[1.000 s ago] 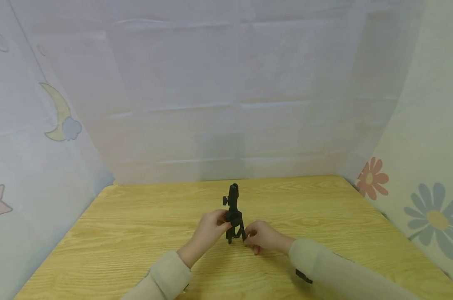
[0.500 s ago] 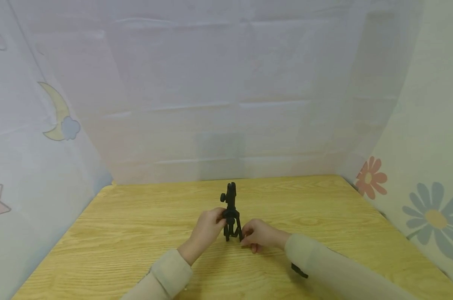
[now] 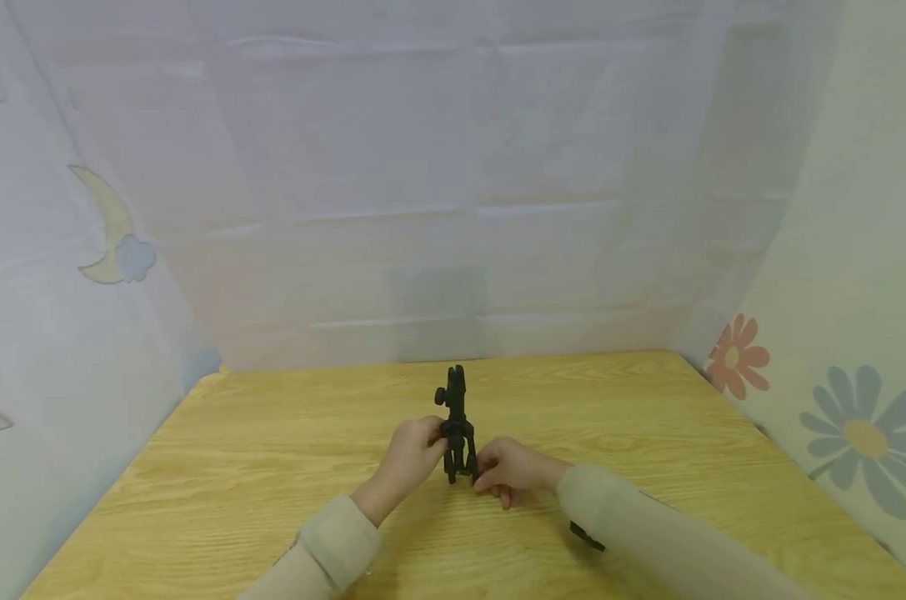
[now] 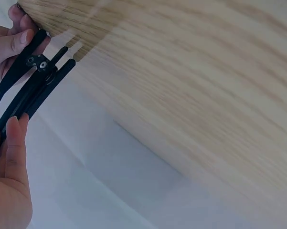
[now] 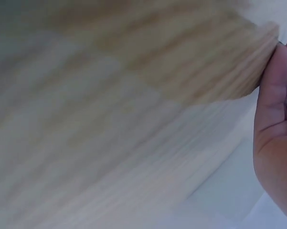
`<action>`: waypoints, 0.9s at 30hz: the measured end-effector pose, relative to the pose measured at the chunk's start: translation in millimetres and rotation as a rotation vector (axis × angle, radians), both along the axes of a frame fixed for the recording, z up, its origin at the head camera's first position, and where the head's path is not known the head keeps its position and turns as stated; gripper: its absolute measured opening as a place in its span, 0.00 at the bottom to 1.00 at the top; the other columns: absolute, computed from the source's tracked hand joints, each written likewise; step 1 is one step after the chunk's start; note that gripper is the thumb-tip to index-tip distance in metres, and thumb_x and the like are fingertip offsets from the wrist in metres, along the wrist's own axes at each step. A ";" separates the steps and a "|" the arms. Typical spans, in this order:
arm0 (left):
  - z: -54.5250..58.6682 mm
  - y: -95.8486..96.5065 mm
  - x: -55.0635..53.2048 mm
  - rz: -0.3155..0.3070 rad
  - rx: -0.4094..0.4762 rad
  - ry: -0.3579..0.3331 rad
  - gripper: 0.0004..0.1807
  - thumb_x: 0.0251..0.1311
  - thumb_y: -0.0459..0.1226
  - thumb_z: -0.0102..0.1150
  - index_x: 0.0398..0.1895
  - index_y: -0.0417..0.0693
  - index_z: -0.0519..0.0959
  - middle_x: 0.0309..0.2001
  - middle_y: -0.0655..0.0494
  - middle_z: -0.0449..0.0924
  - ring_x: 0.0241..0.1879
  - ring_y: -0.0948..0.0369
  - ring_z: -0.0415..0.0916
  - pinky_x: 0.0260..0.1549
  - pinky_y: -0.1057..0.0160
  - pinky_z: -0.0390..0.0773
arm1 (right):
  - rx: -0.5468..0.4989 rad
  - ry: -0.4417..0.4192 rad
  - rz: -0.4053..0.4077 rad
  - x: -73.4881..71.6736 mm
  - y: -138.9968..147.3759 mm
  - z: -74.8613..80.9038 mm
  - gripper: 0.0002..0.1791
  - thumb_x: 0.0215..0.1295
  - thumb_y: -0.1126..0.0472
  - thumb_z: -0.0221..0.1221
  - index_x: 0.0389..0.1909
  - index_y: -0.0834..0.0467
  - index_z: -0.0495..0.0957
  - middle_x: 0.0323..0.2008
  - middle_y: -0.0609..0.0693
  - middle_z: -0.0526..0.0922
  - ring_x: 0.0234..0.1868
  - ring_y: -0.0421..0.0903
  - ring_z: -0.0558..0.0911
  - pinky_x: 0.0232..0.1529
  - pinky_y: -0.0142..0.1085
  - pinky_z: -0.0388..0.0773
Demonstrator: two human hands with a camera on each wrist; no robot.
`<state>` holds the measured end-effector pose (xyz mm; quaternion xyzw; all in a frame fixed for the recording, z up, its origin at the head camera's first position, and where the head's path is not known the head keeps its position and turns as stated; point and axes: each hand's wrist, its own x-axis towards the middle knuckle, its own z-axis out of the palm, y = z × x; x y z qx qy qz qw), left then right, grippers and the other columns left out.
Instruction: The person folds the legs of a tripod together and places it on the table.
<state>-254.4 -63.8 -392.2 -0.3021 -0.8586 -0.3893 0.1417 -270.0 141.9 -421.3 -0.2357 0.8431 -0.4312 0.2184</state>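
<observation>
The black tripod's right leg has moved inward, narrowing its stance; it is upright mid-counter, left hand gripping its body, right hand pinching that leg.

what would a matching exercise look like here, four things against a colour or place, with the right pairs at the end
1. left hand
2. right hand
3. tripod
4. crescent moon print

A. black
B. touching the tripod near its lower end
C. yellow
D. holding the tripod higher up

Pairs: 1-D, 2-B, 3-A, 4-C
</observation>
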 end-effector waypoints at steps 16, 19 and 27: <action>2.5 4.9 -2.4 -0.002 -0.033 -0.068 0.03 0.59 0.22 0.58 0.35 0.30 0.81 0.31 0.43 0.85 0.26 0.64 0.77 0.24 0.68 0.76 | 0.014 -0.025 -0.005 -6.7 -7.8 0.3 0.02 0.65 0.67 0.62 0.33 0.59 0.78 0.11 0.51 0.74 0.07 0.40 0.73 0.09 0.32 0.73; 3.5 4.3 -3.0 -0.013 -0.028 -0.095 0.04 0.59 0.22 0.57 0.36 0.31 0.81 0.33 0.42 0.85 0.29 0.59 0.80 0.27 0.65 0.79 | 0.022 -0.032 -0.009 -5.6 -6.5 2.5 0.04 0.64 0.67 0.63 0.37 0.60 0.78 0.11 0.52 0.75 0.08 0.40 0.74 0.10 0.32 0.74; 15.7 -6.5 -2.5 -0.080 -0.042 -0.198 0.08 0.63 0.26 0.58 0.44 0.30 0.79 0.39 0.41 0.84 0.40 0.49 0.82 0.40 0.52 0.81 | -0.034 -0.092 -0.048 -0.1 -6.2 8.4 0.38 0.61 0.65 0.67 0.69 0.66 0.60 0.20 0.56 0.80 0.13 0.42 0.77 0.18 0.39 0.80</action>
